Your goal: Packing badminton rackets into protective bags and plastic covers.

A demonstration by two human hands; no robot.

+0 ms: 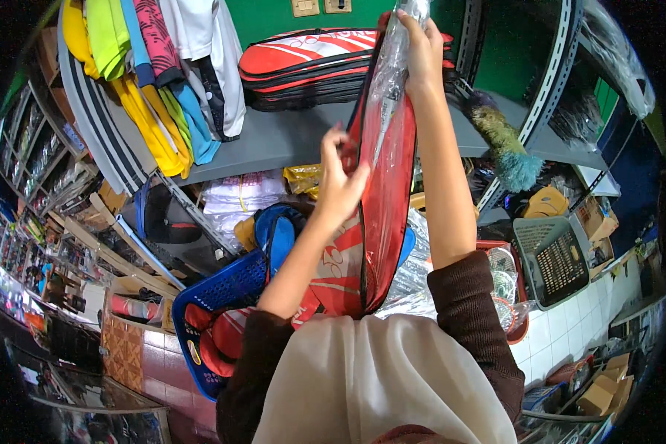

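A long red racket bag [392, 200] with a black edge stands tilted in front of me, its lower end by my chest. Along it lies a racket in clear plastic [385, 122], its shaft showing through the wrap. High up, my right hand [423, 55] is closed around the wrapped upper end of the racket. My left hand [340, 177] is beside the bag's left edge, thumb and fingers apart, with the fingertips slightly blurred. Whether it touches the edge is hard to see.
Stacked red and black racket bags [303, 63] lie on a grey shelf [274, 144]. Sports shirts [152, 74] hang at left. Below stand a blue basket [189, 344] with red bags, a red basket [522, 329] with rackets and a grey crate [551, 259]. A feather duster [499, 140] hangs right.
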